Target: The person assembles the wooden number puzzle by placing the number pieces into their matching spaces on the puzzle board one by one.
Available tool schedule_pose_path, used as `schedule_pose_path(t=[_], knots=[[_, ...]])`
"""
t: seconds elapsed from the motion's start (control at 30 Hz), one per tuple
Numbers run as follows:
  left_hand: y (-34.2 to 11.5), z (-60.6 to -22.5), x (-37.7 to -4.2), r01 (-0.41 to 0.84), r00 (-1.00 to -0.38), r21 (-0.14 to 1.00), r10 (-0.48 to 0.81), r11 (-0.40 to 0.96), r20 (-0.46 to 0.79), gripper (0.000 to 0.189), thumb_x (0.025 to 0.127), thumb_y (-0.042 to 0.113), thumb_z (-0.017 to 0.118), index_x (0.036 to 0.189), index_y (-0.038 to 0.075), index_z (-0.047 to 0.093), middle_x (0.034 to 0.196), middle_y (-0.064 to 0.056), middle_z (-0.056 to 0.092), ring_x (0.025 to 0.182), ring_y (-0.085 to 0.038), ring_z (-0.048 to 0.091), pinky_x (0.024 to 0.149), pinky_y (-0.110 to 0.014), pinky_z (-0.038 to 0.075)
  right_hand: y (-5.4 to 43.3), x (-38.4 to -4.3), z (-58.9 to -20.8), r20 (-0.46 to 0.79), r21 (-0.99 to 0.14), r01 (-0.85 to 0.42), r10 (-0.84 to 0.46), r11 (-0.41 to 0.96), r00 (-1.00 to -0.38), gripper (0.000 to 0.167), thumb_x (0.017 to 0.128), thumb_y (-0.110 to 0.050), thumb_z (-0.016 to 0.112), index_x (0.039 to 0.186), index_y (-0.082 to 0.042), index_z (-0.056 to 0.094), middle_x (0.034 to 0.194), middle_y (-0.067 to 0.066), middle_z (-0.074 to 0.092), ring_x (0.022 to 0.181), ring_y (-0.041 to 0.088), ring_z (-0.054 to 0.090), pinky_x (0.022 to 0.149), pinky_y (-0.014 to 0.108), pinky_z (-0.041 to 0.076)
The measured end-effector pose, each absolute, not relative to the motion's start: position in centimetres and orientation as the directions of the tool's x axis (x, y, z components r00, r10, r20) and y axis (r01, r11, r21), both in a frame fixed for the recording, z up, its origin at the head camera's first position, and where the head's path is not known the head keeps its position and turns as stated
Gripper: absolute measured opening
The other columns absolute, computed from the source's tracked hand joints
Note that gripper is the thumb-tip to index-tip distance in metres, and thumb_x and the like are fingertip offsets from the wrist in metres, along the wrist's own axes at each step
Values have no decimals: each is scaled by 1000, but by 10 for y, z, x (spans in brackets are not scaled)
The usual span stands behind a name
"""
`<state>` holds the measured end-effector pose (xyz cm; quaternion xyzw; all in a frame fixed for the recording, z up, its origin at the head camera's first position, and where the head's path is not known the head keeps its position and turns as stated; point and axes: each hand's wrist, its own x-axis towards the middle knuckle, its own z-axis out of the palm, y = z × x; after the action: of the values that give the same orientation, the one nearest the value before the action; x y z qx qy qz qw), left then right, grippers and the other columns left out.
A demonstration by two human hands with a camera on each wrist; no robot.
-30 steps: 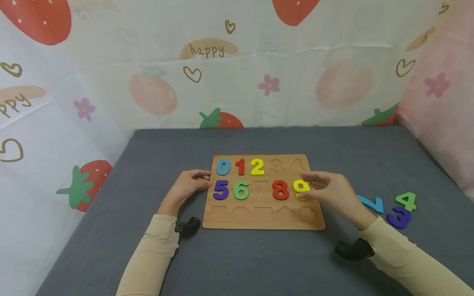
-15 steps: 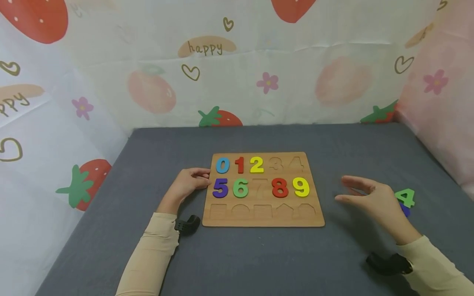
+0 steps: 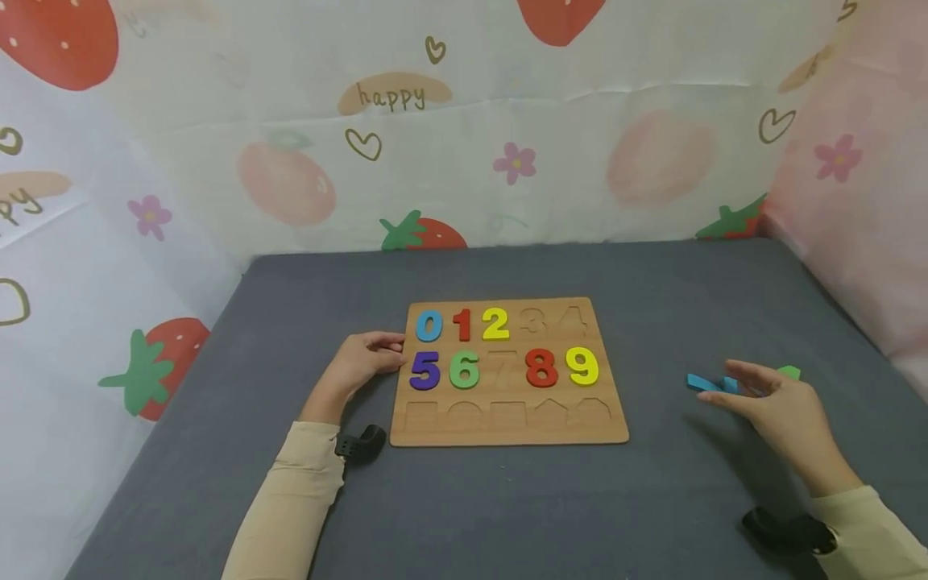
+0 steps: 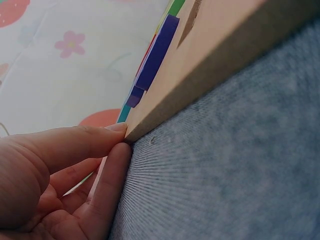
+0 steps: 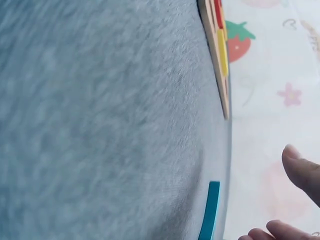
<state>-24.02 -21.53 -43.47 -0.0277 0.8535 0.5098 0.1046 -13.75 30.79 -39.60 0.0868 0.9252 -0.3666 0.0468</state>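
Observation:
A wooden number puzzle board [image 3: 500, 415] lies flat mid-table. Seated in it are a blue 0, red 1, yellow 2, purple 5, green 6, red 8 and yellow 9 [image 3: 582, 367]. My left hand [image 3: 355, 364] holds the board's left edge; its thumb and a finger [image 4: 116, 160] meet at the edge in the left wrist view. Over on the right, my right hand [image 3: 786, 411] hovers above the blue 7 [image 3: 700, 383], thumb and fingers apart. The right wrist view shows the blue 7 [image 5: 211, 207] below the spread fingers. Part of it is hidden by the hand.
Behind the right hand a green 4 [image 3: 789, 372] peeks out; the hand hides the purple 3. Recesses for 3, 4 and 7 [image 3: 502, 370] and a bottom row of shapes show bare wood. A printed curtain [image 3: 565, 209] stands behind the grey table [image 3: 464, 515].
My right hand has left the yellow 9 on the board and moved right to the loose numbers, over the blue 7. The left hand stays at the board's edge.

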Motion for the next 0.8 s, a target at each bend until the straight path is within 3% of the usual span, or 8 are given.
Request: schedule_pose_path(t=[0.13,0.23,0.47,0.8], knots=[[-215,-436,-241,-151,-977,868,61,474,-204,47,91,10,72,136,3,60,126,-19,65,104,-17,65,90,-29,54,312,-135,-398,-161,-641,215,144,737,-976,88,86,-56,71,149,-1,44,149,26,44,133,50,44,86,33,52],[-215,-436,-241,-154,-977,870,60,469,-205,47,91,10,72,135,2,60,125,-19,65,102,-16,67,90,-29,54,312,-135,-399,-172,-621,222,146,751,-974,91,87,-56,71,146,6,43,146,29,45,128,51,46,86,53,50],[-215,-437,-241,-154,-976,870,65,467,-208,47,91,9,72,135,2,60,126,-19,65,103,-16,67,91,-31,55,312,-142,-400,-229,-562,214,98,799,-968,95,87,-58,69,145,12,40,143,33,44,125,53,48,84,53,53],[-216,-434,-240,-171,-974,864,51,474,-221,47,92,10,71,137,4,59,127,-18,64,105,-18,66,96,-35,54,297,-169,-405,-204,-656,99,-50,748,-978,86,86,-50,74,146,4,45,148,32,44,135,50,42,99,60,45]])
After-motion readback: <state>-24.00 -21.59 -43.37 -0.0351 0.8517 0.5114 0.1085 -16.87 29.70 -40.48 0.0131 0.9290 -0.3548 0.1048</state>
